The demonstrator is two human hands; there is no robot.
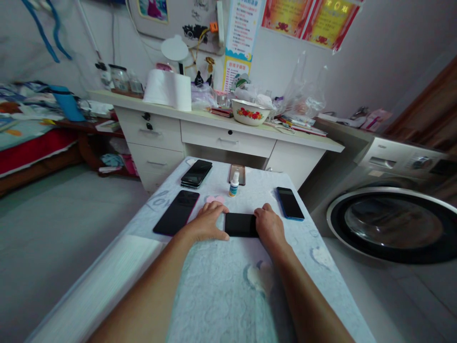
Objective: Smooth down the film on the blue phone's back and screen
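A black smartphone lies sideways, dark screen up, on the cloth-covered table between my hands. My left hand is at its left end, thumb and forefinger spread apart by the two corners, the palm low over the cloth. At the opposite end my right hand has its fingers curled over the phone's edge, hiding that end. Left of my left hand lies a larger dark phone or tablet with a pinkish edge. A small white spray bottle with a blue label stands upright beyond the smartphone.
Stacked phones lie at the table's far left, a blue-edged phone at right. A brownish phone case lies behind the bottle. A white desk holds a flowered bowl and paper roll. A washing machine stands right.
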